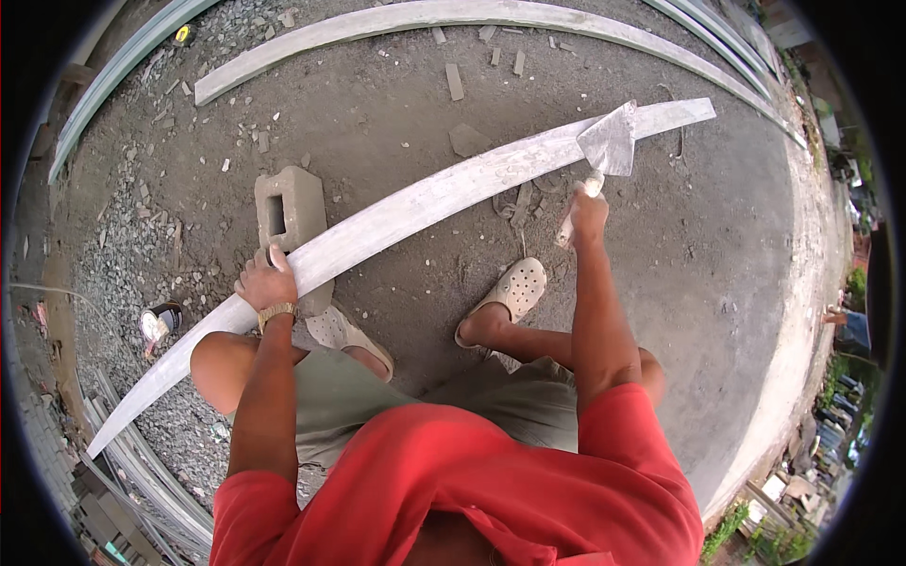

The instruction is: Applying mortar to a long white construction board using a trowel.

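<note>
A long, white-coated plank (425, 201) runs slantwise from the lower left to the upper right, curved by the lens. My left hand (267, 280) grips it near the concrete block (304, 203), which the plank rests across. In my right hand (589, 215) is the handle of a trowel with a roughly triangular, whitish blade (609, 141). That blade overlaps the plank close to its far right end; I cannot tell how firmly it presses. White smears cover the trowel's handle and blade.
Another long pale plank (453, 14) lies across the far ground. A dark can with white stuff on it (160, 324) stands on gravel at the left. Metal lengths (123, 71) lie at the upper left, near a yellow tape measure (183, 35). My clog (522, 288) is below the plank.
</note>
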`<state>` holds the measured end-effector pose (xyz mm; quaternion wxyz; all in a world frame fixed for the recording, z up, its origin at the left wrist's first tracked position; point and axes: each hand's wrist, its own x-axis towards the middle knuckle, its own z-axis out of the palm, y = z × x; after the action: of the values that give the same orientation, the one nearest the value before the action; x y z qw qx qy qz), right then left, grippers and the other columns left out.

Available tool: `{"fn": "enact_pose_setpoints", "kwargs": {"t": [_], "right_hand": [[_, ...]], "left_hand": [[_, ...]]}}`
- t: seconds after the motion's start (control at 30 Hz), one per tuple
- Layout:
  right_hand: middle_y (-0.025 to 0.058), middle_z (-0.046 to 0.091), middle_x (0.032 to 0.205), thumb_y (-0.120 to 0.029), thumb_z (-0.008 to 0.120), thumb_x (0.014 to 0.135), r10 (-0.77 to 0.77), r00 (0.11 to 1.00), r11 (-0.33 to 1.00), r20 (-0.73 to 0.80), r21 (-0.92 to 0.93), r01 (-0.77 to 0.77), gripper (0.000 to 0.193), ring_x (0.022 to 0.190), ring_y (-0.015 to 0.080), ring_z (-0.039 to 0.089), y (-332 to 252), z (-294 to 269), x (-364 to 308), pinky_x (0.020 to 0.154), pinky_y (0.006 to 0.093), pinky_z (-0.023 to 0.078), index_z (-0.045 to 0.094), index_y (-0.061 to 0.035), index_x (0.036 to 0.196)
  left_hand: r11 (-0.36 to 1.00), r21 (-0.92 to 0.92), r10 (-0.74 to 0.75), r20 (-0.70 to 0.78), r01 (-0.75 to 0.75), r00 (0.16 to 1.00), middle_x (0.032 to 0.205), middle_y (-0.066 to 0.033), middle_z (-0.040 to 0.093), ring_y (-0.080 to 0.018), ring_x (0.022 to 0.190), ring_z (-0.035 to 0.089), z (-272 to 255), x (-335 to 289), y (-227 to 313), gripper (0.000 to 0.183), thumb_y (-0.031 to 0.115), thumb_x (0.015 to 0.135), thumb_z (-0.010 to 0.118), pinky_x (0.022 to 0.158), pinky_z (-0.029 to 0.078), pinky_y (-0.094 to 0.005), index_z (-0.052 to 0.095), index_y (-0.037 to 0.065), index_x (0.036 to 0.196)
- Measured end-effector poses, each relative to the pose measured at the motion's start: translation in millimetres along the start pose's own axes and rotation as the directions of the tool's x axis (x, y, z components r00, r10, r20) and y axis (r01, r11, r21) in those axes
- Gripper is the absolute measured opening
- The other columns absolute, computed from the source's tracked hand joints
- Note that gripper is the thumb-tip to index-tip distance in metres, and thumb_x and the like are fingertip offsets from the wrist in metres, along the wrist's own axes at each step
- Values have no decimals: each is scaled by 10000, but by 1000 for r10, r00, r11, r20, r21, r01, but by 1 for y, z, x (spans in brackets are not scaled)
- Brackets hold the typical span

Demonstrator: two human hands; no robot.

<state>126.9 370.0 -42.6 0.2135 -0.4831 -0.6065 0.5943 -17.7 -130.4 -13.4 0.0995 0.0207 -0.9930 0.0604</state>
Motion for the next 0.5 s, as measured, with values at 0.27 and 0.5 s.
{"fn": "enact_pose_setpoints", "kwargs": {"t": [0.27, 0.5], "right_hand": [[264, 626, 807, -250, 643, 800, -197, 959, 822, 202, -499, 274, 337, 810, 433, 615, 14, 79, -134, 713, 453, 473, 558, 48, 931], [226, 638, 763, -275, 645, 794, -250, 968, 823, 2, -527, 213, 347, 714, 373, 637, 11, 25, -22, 658, 435, 484, 576, 47, 902]], "left_hand": [[1000, -7, 21, -29, -21, 999, 948, -110, 654, -301, 898, 606, 2, -3, 1, 403, 431, 913, 423, 874, 372, -464, 663, 123, 1012], [1000, -22, 17, -30, -18, 999, 957, -119, 656, -313, 895, 610, 4, -3, 1, 409, 433, 919, 419, 872, 372, -470, 664, 119, 1014]]}}
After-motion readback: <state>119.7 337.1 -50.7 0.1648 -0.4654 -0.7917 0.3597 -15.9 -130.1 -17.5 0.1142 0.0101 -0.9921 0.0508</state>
